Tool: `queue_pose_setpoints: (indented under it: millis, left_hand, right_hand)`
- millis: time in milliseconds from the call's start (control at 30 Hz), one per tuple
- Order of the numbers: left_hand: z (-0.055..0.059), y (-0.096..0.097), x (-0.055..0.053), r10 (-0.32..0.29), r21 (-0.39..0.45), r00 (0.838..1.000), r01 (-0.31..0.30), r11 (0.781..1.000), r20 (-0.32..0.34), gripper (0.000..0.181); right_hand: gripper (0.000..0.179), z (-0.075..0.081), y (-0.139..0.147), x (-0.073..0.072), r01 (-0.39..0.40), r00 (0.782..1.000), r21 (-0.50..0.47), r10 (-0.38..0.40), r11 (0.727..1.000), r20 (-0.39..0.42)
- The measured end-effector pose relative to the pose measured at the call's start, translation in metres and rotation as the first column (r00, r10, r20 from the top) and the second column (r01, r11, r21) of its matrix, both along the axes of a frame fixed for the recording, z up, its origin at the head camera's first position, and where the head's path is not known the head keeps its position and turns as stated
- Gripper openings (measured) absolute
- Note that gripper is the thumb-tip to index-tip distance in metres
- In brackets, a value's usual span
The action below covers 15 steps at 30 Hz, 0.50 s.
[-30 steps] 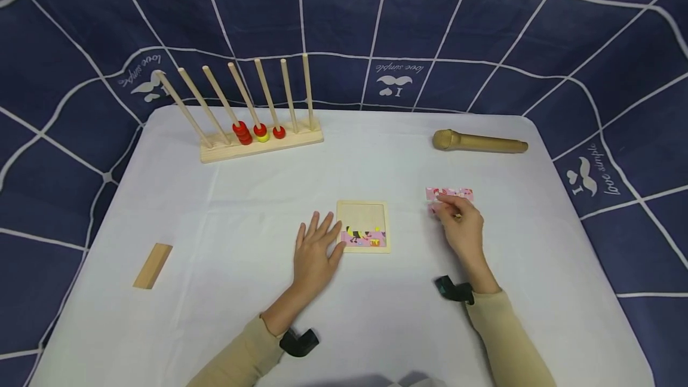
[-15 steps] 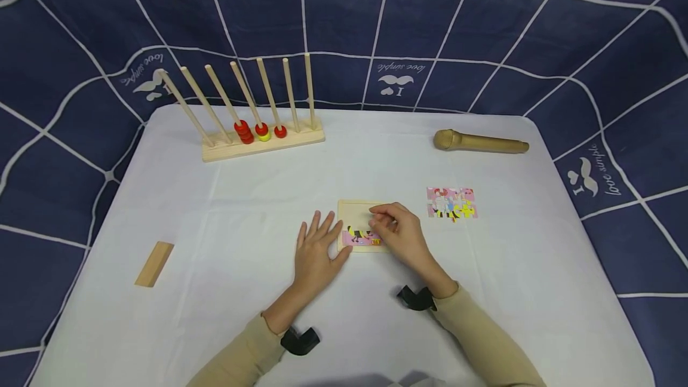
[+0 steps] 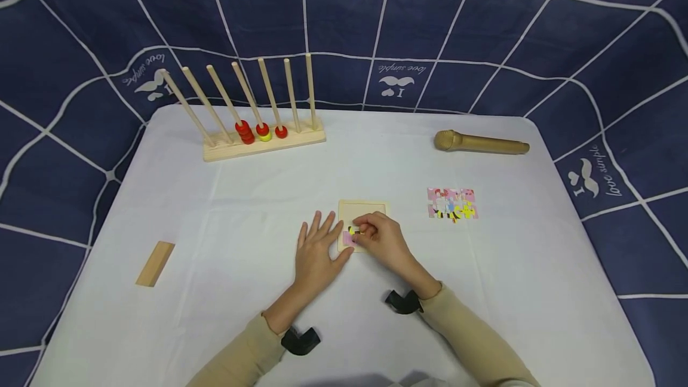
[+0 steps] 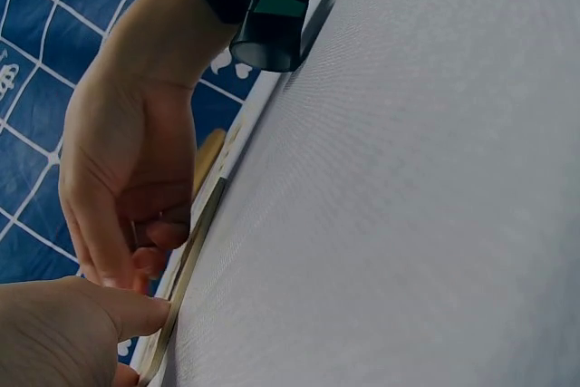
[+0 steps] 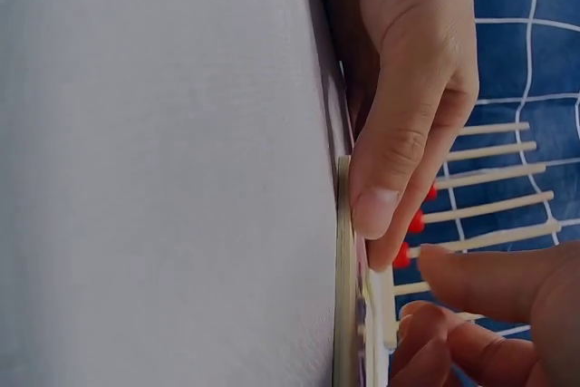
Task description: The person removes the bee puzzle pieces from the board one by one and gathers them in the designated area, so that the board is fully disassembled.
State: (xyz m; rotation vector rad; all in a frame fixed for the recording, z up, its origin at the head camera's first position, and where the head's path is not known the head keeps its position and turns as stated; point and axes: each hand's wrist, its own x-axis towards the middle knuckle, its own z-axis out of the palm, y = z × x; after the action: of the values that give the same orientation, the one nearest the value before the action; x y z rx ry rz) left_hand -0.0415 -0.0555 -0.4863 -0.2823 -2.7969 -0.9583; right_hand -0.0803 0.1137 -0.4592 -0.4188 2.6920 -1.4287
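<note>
A small square wooden puzzle tray (image 3: 363, 202) lies at the table's middle, with a pink row of puzzle pieces (image 3: 349, 239) along its near side. My left hand (image 3: 316, 258) lies spread at the tray's left side, its thumb (image 5: 376, 210) touching the tray's edge. Over the tray is my right hand (image 3: 384, 242), thumb and index finger bent close above the row's left part. Whether a piece is between those fingertips cannot be seen. More pink and yellow puzzle pieces (image 3: 466, 211) lie grouped to the right of the tray.
At the back left stands a wooden counting rack (image 3: 231, 151) with upright pegs and red and yellow beads. A wooden toy microphone (image 3: 484, 143) lies at the back right, and a wooden block (image 3: 154, 264) at the left. Blue checked cloth (image 3: 344, 22) hangs behind the white table (image 3: 258, 196).
My right hand has moved left from the grouped pieces to the tray, then further left over its row. The grouped pieces are uncovered. My left hand has stayed nearly still.
</note>
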Motion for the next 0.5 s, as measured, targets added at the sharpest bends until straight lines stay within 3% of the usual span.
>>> queue_pose_setpoints:
  millis: [367, 500]
  left_hand:
    - [-0.0017, 0.0002, -0.0006, 0.003, -0.006, 1.0, -0.003, 1.0, -0.011, 0.057]
    - [-0.0022, 0.0004, -0.001, 0.003, 0.001, 1.0, -0.003, 1.0, -0.006, 0.056]
  right_hand:
    - [0.023, -0.0047, -0.0045, 0.0011, -0.019, 0.999, 0.18, 0.023, 0.983, -0.024]
    - [0.021, -0.004, -0.0054, 0.0015, -0.021, 1.0, 0.206, 0.025, 0.978, -0.018]
